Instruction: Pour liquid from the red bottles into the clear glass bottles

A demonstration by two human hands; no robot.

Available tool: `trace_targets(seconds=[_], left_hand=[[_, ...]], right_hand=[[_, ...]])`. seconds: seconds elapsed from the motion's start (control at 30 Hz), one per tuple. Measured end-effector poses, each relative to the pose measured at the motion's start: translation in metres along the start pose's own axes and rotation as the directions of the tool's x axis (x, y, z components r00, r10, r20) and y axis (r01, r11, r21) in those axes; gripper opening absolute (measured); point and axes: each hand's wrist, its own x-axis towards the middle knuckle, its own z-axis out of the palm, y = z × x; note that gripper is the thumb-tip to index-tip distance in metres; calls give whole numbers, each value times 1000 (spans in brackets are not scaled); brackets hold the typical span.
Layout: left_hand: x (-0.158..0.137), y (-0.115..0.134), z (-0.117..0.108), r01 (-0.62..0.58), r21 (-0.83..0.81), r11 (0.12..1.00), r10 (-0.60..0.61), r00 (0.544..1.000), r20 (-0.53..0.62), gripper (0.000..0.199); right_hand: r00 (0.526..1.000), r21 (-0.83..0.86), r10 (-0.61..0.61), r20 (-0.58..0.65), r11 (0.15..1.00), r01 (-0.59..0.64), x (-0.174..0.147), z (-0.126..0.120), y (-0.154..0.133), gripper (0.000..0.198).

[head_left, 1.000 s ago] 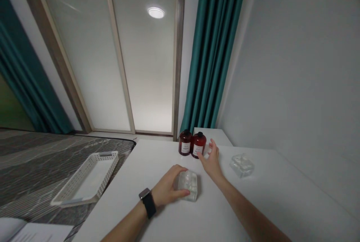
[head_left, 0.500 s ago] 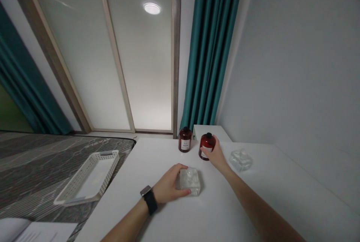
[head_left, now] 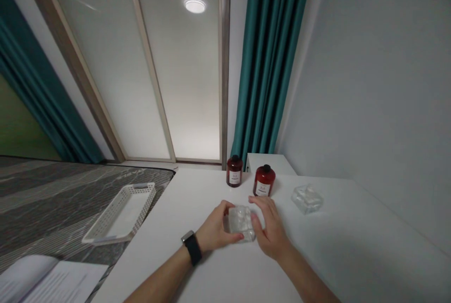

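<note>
My left hand (head_left: 216, 230) is wrapped around the left side of a clear, square glass container (head_left: 240, 222) on the table. Its thumb lies along the near edge. At the container's right side is my right hand (head_left: 269, 228), fingers apart, with the thumb close to or touching the glass. Just beyond the right fingers stands a dark red bottle (head_left: 264, 181) with a black cap and white label. A second, similar red bottle (head_left: 234, 171) is upright to its left. Another clear glass container (head_left: 307, 198) sits farther right, apart from both hands.
The white table (head_left: 197, 190) runs up to the grey wall at right. A white perforated basket (head_left: 121, 213) lies to the left on a grey patterned surface, with an open book (head_left: 63, 279) nearer me. Behind the table are a white cabinet (head_left: 273, 164) and a teal curtain (head_left: 273, 58).
My right hand has let go of the right red bottle and come back to the glass container's right side. My left hand keeps its hold. The view has shifted slightly.
</note>
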Motion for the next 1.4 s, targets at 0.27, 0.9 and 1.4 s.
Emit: trace_targets(seconds=[0.27,0.9,1.4], left_hand=[[-1,0,2,46,126,991,-46,999,1,59],[1,-8,-1,1,97,995,-6,998,55,65],[1,-10,-7,-6,75,997,4,1000,22,64]], right_hand=[[957,-87,215,193,976,-202,3,15,-7,16],[961,54,155,229,984,-172,1,3,-6,51],[908,-66,304,-289,940,-336,22,-12,87,35]])
